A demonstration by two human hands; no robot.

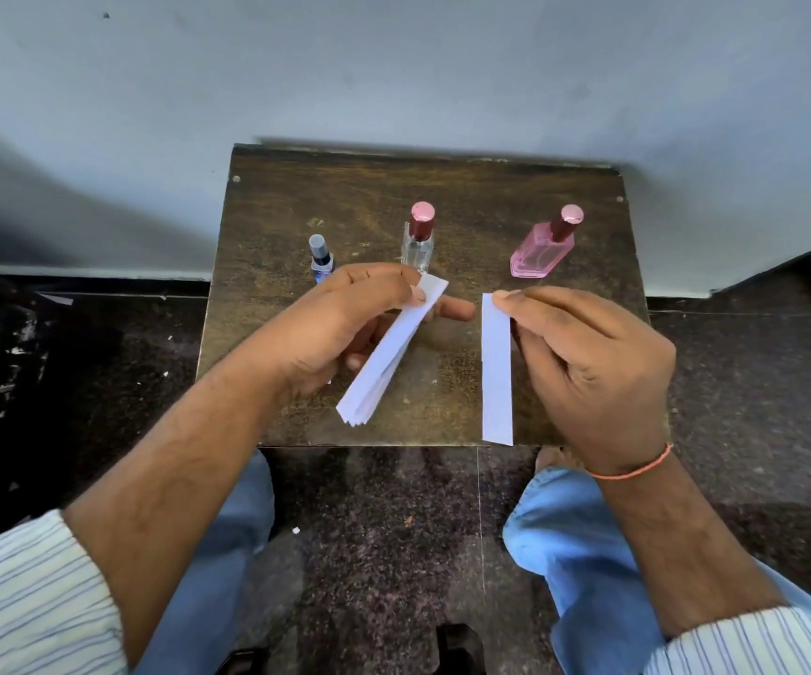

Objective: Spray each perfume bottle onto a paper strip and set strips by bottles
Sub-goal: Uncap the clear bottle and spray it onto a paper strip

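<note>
Right hand (588, 362) pinches one strip (497, 367) by its top, left hand (345, 324) grips the stack (384, 353) — park stack on tabletop (564, 211), free it for a bottle (417, 241)

Three bottles, blue (321, 264), clear (418, 242) and pink (546, 246), stood across mid-frame. Bare table (442, 187) lay behind them; both hands crowded the tabletop below them.
</note>
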